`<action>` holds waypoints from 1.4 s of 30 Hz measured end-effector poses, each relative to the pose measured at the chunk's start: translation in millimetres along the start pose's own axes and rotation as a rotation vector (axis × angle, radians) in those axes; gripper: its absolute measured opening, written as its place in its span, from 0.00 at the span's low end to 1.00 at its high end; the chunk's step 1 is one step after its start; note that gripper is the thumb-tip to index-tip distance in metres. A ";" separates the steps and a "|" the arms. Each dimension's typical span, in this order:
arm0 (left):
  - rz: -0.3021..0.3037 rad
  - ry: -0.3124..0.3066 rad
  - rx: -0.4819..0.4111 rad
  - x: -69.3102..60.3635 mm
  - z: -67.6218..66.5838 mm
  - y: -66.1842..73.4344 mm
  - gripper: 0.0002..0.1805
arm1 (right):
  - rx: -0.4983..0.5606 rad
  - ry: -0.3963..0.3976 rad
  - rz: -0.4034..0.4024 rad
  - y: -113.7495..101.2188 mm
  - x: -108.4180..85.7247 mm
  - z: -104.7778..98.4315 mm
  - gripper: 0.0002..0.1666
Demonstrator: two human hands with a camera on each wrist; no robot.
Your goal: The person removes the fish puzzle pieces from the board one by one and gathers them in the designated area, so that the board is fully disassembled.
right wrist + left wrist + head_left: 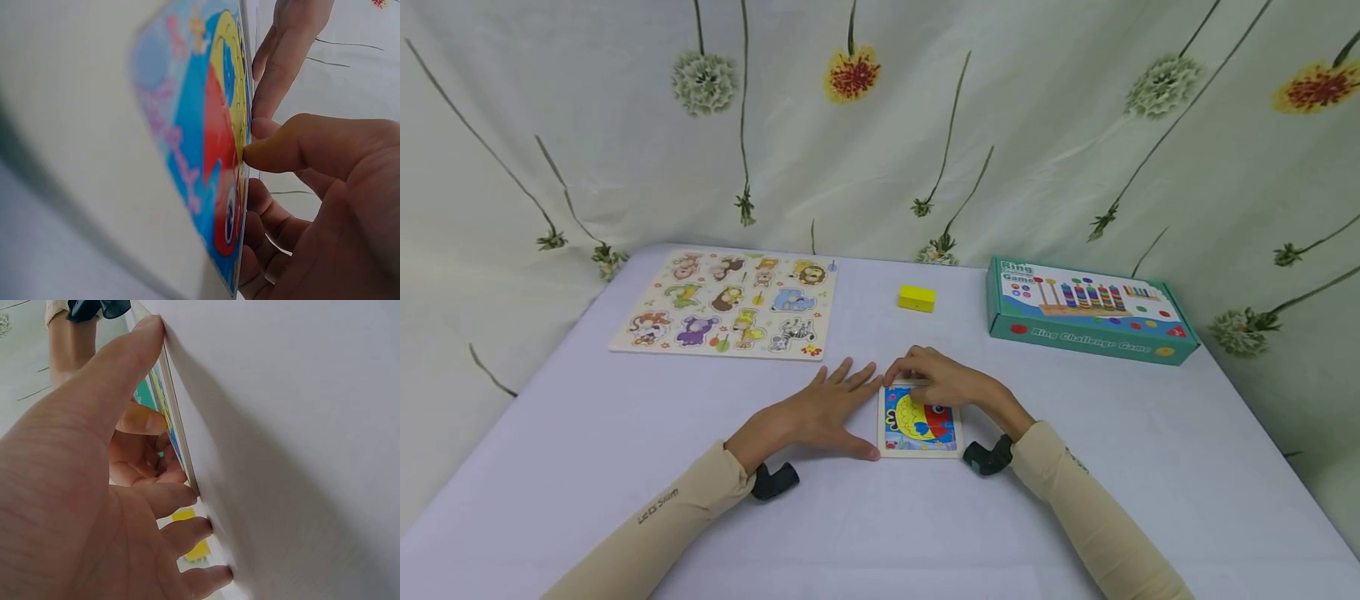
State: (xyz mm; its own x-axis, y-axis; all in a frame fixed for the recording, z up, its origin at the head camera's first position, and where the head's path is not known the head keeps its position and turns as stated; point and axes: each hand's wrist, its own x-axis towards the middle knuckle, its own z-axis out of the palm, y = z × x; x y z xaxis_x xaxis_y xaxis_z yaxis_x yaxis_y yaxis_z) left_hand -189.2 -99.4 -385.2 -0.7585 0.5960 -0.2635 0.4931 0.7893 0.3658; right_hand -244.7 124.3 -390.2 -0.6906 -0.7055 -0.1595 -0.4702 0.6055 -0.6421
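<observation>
A small square fish puzzle (900,425) with a pale wooden frame lies flat on the white table, showing a yellow and red fish on blue. My left hand (826,414) rests at its left edge with fingers spread; the thumb touches the near left corner and the index fingertip the far left corner. Over the far part of the board is my right hand (953,382). Its thumb (275,150) presses on the yellow part of the fish, while the other fingers (275,219) curl at the far edge. Part of the picture is hidden under this hand.
Behind the fish puzzle stands a yellow block (917,299). A large animal puzzle board (625,343) lies at the back left. At the back right is a green Ring Challenge Game box (1086,336). A flowered cloth (865,167) hangs behind the table.
</observation>
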 end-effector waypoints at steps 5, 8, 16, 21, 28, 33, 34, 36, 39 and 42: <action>-0.001 -0.002 -0.005 0.4 -0.2 0.4 0.56 | -0.003 0.001 0.008 1.2 0.6 0.5 0.23; -0.002 -0.003 -0.008 0.6 -0.6 0.8 0.56 | -0.003 0.005 0.005 1.4 0.1 0.4 0.22; -0.005 -0.003 -0.005 0.4 -0.9 0.7 0.56 | -0.005 0.002 0.004 -0.9 0.1 0.5 0.21; -0.008 -0.004 -0.004 -0.2 -1.3 0.4 0.56 | 0.000 -0.003 0.005 -3.1 0.4 0.2 0.21; -0.005 -0.003 -0.012 -0.6 -0.8 -0.2 0.55 | 0.039 0.004 0.004 -2.0 0.5 1.0 0.21; -0.002 -0.001 -0.008 -0.5 -0.2 0.0 0.55 | 0.067 0.018 -0.007 -0.2 -1.9 1.7 0.18; -0.002 0.000 -0.008 -0.5 -0.2 0.1 0.55 | 0.069 0.022 -0.009 0.1 -2.5 1.8 0.17; -0.002 0.001 -0.008 -0.5 0.0 0.4 0.55 | 0.074 0.027 -0.013 0.2 -3.3 1.9 0.17; -0.002 0.000 -0.010 -0.4 0.0 0.9 0.56 | 0.084 0.033 -0.010 0.4 -3.9 2.3 0.19; -0.004 -0.001 -0.008 -0.2 0.1 1.0 0.55 | 0.079 0.037 -0.010 0.7 -3.6 2.7 0.20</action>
State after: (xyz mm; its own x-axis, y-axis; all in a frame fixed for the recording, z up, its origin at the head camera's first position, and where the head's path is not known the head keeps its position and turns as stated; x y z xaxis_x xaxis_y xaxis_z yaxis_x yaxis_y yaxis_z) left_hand -188.6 -98.8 -384.9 -0.7599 0.5932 -0.2658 0.4869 0.7903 0.3719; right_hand -241.0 126.3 -392.1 -0.7068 -0.6962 -0.1255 -0.4332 0.5662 -0.7012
